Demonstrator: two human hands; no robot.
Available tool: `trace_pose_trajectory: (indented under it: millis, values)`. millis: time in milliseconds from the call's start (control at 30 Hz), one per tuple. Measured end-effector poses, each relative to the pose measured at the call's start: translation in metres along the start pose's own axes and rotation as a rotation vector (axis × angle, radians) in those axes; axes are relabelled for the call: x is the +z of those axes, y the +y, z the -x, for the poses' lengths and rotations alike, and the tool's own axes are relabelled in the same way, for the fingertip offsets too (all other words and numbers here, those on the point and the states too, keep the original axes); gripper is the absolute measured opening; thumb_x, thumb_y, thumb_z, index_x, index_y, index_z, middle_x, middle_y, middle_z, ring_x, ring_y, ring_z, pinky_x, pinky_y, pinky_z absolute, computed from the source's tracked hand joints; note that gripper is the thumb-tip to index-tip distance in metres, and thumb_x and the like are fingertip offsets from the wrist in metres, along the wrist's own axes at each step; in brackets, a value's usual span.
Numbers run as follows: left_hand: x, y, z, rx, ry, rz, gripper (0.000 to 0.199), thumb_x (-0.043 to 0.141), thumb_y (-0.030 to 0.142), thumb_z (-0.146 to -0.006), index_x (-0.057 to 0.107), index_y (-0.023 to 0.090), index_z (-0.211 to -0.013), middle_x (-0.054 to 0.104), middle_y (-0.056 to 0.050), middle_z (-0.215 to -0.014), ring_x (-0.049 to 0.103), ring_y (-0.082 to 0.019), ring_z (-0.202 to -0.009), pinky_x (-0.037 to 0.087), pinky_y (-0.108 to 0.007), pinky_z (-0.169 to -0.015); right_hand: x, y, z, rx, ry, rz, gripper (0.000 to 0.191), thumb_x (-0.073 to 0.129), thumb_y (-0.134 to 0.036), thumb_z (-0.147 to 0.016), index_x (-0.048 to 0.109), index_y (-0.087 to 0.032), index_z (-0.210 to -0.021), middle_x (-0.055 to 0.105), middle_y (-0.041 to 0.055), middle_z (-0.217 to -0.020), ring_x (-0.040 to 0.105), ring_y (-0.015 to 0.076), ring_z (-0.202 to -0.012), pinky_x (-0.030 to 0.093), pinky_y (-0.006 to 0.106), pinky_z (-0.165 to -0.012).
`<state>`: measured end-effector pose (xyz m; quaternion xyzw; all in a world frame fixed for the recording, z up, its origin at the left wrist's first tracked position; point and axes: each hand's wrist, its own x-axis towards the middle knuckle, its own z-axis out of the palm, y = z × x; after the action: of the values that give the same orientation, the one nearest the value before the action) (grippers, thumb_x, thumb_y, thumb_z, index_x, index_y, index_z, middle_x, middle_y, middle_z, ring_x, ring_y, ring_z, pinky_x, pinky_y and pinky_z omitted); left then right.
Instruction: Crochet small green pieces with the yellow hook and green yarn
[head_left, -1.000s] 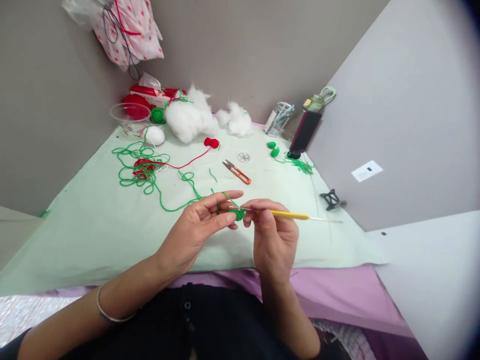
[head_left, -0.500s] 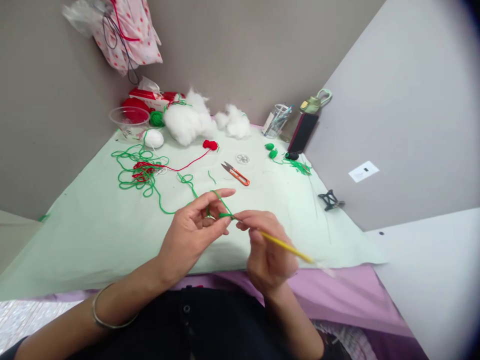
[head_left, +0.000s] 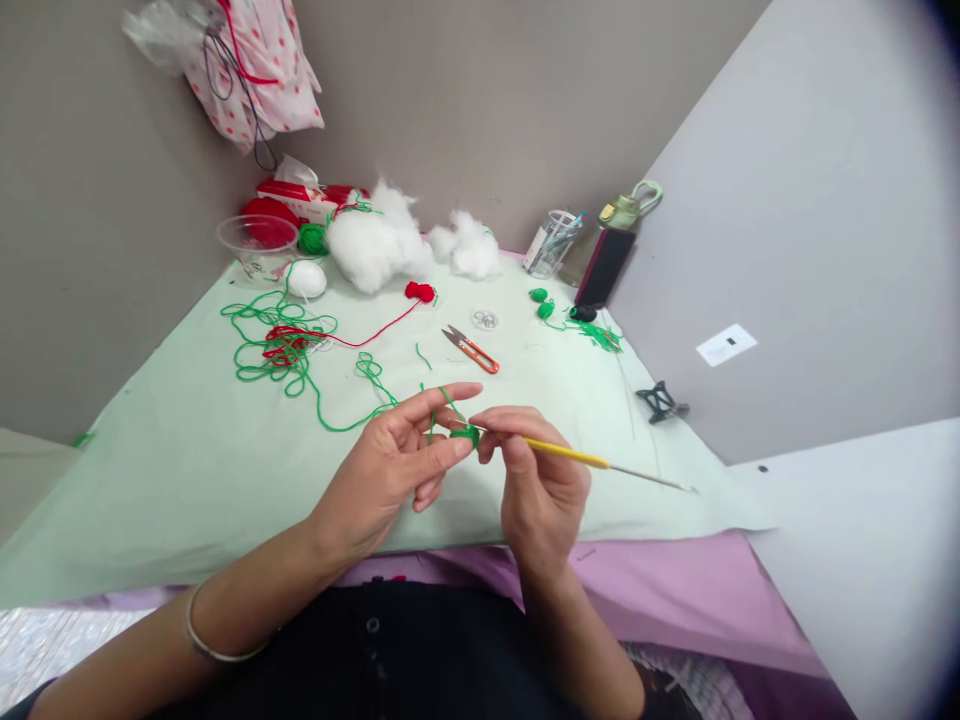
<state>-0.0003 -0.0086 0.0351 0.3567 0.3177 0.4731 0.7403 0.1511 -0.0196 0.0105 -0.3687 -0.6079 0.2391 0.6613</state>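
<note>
Between thumb and fingers, my left hand [head_left: 409, 450] pinches a small green crochet piece [head_left: 466, 436]. Green yarn [head_left: 450, 402] runs up over its outstretched index finger. My right hand [head_left: 541, 480] grips a yellow-handled crochet hook [head_left: 566, 452] like a pen. One tip of the hook meets the green piece; the other metal end sticks out to the right. From my left hand the yarn trails back to a loose green tangle [head_left: 255, 335] on the left of the table. Just beyond the hands lie orange-handled thread snips [head_left: 472, 350].
White stuffing [head_left: 379, 240], a clear plastic tub [head_left: 255, 250] and a white yarn ball [head_left: 307, 280] stand at the back left. A red knitted piece [head_left: 420, 292] lies mid-table. Farther right are a pen cup [head_left: 551, 245], a phone [head_left: 606, 266], small green pieces [head_left: 546, 310] and a black stand [head_left: 661, 402].
The hook has swung from slanting down to nearly level, its rear end now sharp in view. My left hand has shifted slightly right, and the green piece has turned, showing more of itself.
</note>
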Motion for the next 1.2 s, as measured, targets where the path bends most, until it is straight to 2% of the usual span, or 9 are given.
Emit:
trace_pose_trajectory:
  millis: [100, 233, 300, 433, 567, 867, 1000, 1100, 1200]
  values:
    - [0.001, -0.006, -0.001, 0.028, 0.037, 0.007, 0.045, 0.089, 0.024, -0.081, 0.079, 0.027, -0.124, 0.064, 0.004, -0.086, 0.046, 0.001, -0.045, 0.037, -0.014, -0.043, 0.003, 0.004, 0.007, -0.142, 0.010, 0.207, 0.023, 0.060, -0.015, -0.101, 0.077, -0.027, -0.111, 0.076, 0.0043, -0.096, 0.071, 0.0165, -0.079, 0.061, 0.033, -0.065]
    - [-0.003, -0.006, -0.005, -0.151, -0.027, 0.136, 0.042, 0.087, 0.030, -0.084, 0.079, 0.018, -0.123, 0.046, 0.008, -0.056, 0.037, -0.002, -0.045, 0.035, -0.013, -0.043, 0.000, 0.008, 0.013, -0.383, 0.023, 0.437, 0.034, 0.066, -0.009, -0.096, 0.077, -0.031, -0.120, 0.076, 0.0073, -0.109, 0.074, 0.0209, -0.096, 0.064, 0.037, -0.076]
    - [-0.004, -0.003, -0.006, -0.193, -0.034, 0.174, 0.036, 0.086, 0.027, -0.084, 0.081, 0.015, -0.117, 0.044, 0.008, -0.057, 0.035, -0.002, -0.047, 0.035, -0.013, -0.043, -0.004, 0.006, 0.011, -0.268, 0.048, 0.314, 0.030, 0.062, -0.010, -0.099, 0.077, -0.029, -0.116, 0.076, 0.0055, -0.100, 0.072, 0.0185, -0.087, 0.062, 0.035, -0.071]
    - [-0.004, 0.001, -0.005, -0.085, -0.014, 0.119, 0.034, 0.086, 0.021, -0.083, 0.081, 0.021, -0.117, 0.060, 0.004, -0.078, 0.044, -0.001, -0.049, 0.042, -0.014, -0.045, -0.006, -0.001, 0.003, 0.026, 0.074, -0.041, 0.021, 0.056, -0.021, -0.104, 0.077, -0.026, -0.103, 0.071, 0.0022, -0.086, 0.064, 0.0136, -0.069, 0.055, 0.030, -0.062]
    - [-0.002, -0.005, -0.001, 0.038, -0.070, -0.027, 0.035, 0.084, 0.024, -0.087, 0.079, 0.027, -0.122, 0.064, 0.004, -0.082, 0.057, -0.004, -0.055, 0.052, -0.016, -0.054, -0.002, 0.000, 0.003, 0.072, 0.010, -0.071, 0.016, 0.063, -0.025, -0.102, 0.079, -0.025, -0.102, 0.076, 0.0042, -0.092, 0.069, 0.0159, -0.081, 0.058, 0.031, -0.069]
    - [-0.011, -0.005, 0.001, 0.083, -0.057, -0.129, 0.030, 0.081, 0.026, -0.090, 0.081, 0.031, -0.120, 0.061, 0.004, -0.094, 0.059, -0.002, -0.059, 0.052, -0.016, -0.056, -0.006, -0.001, -0.003, 0.331, 0.051, -0.335, 0.021, 0.060, -0.033, -0.104, 0.073, -0.021, -0.092, 0.077, 0.0021, -0.083, 0.066, 0.0113, -0.062, 0.057, 0.026, -0.058]
    - [-0.010, -0.005, 0.001, 0.116, -0.028, -0.180, 0.031, 0.081, 0.025, -0.090, 0.080, 0.030, -0.121, 0.061, 0.003, -0.093, 0.059, -0.004, -0.062, 0.054, -0.016, -0.058, -0.008, -0.007, 0.003, 0.175, 0.017, -0.109, 0.021, 0.052, -0.025, -0.107, 0.071, -0.023, -0.101, 0.077, 0.0024, -0.090, 0.069, 0.0125, -0.067, 0.060, 0.028, -0.063]
    - [-0.004, -0.007, 0.003, 0.176, 0.080, -0.246, 0.032, 0.084, 0.023, -0.086, 0.080, 0.024, -0.117, 0.060, 0.003, -0.087, 0.057, -0.004, -0.061, 0.055, -0.016, -0.058, -0.007, -0.004, 0.011, -0.126, -0.070, 0.215, 0.025, 0.052, -0.014, -0.104, 0.071, -0.024, -0.115, 0.078, 0.0048, -0.099, 0.073, 0.0157, -0.082, 0.062, 0.031, -0.072]
    - [0.001, -0.009, 0.003, 0.163, 0.117, -0.202, 0.051, 0.089, 0.024, -0.080, 0.074, 0.021, -0.128, 0.060, 0.004, -0.081, 0.054, -0.005, -0.055, 0.052, -0.017, -0.051, -0.004, 0.003, 0.017, -0.432, -0.084, 0.485, 0.030, 0.061, -0.008, -0.098, 0.073, -0.023, -0.121, 0.077, 0.0094, -0.105, 0.074, 0.0200, -0.094, 0.063, 0.033, -0.076]
